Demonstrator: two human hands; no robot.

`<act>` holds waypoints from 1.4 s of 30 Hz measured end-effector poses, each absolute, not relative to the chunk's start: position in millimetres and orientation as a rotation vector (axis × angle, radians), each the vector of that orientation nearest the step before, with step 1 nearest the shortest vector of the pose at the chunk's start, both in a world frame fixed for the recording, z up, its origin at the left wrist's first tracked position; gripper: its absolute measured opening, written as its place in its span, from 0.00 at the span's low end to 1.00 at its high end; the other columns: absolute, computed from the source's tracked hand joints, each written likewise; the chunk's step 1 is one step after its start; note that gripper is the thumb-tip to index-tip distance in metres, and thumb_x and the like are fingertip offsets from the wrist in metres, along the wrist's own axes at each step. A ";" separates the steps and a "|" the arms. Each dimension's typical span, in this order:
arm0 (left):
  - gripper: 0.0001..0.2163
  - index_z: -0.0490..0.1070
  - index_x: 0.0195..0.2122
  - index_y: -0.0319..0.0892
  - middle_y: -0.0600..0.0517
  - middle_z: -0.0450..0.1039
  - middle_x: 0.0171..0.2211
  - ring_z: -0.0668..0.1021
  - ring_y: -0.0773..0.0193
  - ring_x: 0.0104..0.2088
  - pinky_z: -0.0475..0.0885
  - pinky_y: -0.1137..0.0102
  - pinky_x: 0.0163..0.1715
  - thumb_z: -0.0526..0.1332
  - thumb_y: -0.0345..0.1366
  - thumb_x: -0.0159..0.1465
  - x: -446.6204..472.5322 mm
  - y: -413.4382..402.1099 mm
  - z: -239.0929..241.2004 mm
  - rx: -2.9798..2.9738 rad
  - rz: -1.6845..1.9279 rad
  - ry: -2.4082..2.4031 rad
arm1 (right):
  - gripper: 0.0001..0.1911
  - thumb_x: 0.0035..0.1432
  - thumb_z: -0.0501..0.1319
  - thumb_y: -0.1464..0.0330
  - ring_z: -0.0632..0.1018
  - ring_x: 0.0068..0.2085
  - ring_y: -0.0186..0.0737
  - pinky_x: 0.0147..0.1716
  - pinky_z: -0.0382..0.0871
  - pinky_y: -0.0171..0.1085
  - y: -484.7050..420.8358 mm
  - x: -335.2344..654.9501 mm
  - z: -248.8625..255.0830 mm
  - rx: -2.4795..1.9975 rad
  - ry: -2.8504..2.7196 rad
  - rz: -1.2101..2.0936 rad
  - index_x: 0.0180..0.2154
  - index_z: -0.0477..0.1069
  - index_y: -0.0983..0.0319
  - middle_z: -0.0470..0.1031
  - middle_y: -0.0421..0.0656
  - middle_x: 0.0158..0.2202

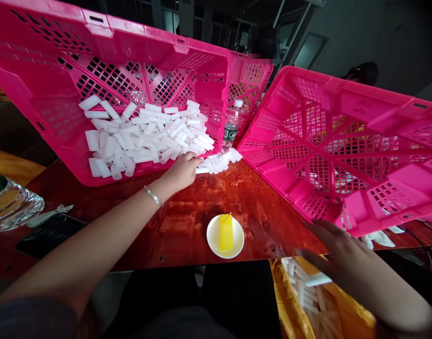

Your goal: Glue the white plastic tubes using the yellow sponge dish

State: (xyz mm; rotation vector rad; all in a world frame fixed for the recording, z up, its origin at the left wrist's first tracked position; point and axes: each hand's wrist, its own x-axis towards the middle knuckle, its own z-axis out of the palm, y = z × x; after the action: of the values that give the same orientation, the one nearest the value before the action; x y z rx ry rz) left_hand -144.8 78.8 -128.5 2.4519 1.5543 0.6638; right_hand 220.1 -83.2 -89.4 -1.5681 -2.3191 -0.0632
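My left hand point(183, 171) reaches to the table in front of the left crate, its fingers closed in a pinch on a white plastic tube point(202, 170) at the end of a small row of tubes point(218, 162). My right hand point(343, 252), smeared by motion, hovers at the table's front edge with its fingers apart and nothing between them. Below it, a white tube point(318, 279) appears above an open yellow sack point(290, 301) with many similar tubes in it. A white dish point(212, 242) holds a yellow block point(226, 234) with a thin pin-like piece on top.
A tilted pink crate point(209, 61) holds a heap of white tubes point(145, 134). Another pink crate point(290, 174) leans at right. Between them stands a plastic bottle point(232, 125). A large clear bottle point(14, 205) and a dark flat object point(48, 234) lie at left. People are partly visible behind.
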 end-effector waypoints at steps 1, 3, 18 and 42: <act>0.21 0.71 0.50 0.39 0.44 0.66 0.47 0.69 0.53 0.51 0.66 0.58 0.54 0.52 0.22 0.57 -154.3 101.1 -135.8 2.475 0.615 1.561 | 0.15 0.59 0.59 0.58 0.79 0.38 0.51 0.35 0.73 0.44 -52.7 206.0 -92.6 -1.567 -2.327 -0.068 0.42 0.74 0.59 0.78 0.52 0.41; 0.19 0.75 0.44 0.39 0.45 0.68 0.41 0.72 0.55 0.44 0.69 0.61 0.48 0.54 0.21 0.53 -167.5 127.9 -146.6 2.499 0.509 1.544 | 0.14 0.62 0.57 0.66 0.78 0.45 0.51 0.44 0.71 0.44 16.4 167.5 -102.8 -1.662 -2.351 0.020 0.47 0.73 0.65 0.77 0.54 0.43; 0.11 0.64 0.41 0.42 0.51 0.72 0.35 0.76 0.62 0.35 0.72 0.69 0.34 0.55 0.43 0.62 -185.2 25.1 -147.5 1.992 0.810 1.489 | 0.11 0.64 0.54 0.65 0.75 0.36 0.40 0.38 0.71 0.38 103.3 115.8 -128.1 -1.332 -2.113 0.184 0.41 0.69 0.65 0.74 0.46 0.34; 0.37 0.63 0.48 0.42 0.39 0.68 0.54 0.72 0.44 0.54 0.68 0.50 0.53 0.77 0.43 0.38 -102.4 -70.2 -179.4 2.147 0.814 1.286 | 0.10 0.65 0.54 0.70 0.78 0.40 0.41 0.41 0.76 0.41 -62.8 128.6 -169.7 -1.110 -2.145 0.710 0.47 0.68 0.62 0.75 0.48 0.40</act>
State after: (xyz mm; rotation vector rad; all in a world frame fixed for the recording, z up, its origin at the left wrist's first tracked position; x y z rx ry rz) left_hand -102.4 -70.2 -179.4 2.1467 1.2864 0.8138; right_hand 128.6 -62.8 -169.7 -1.1104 -2.1450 0.7095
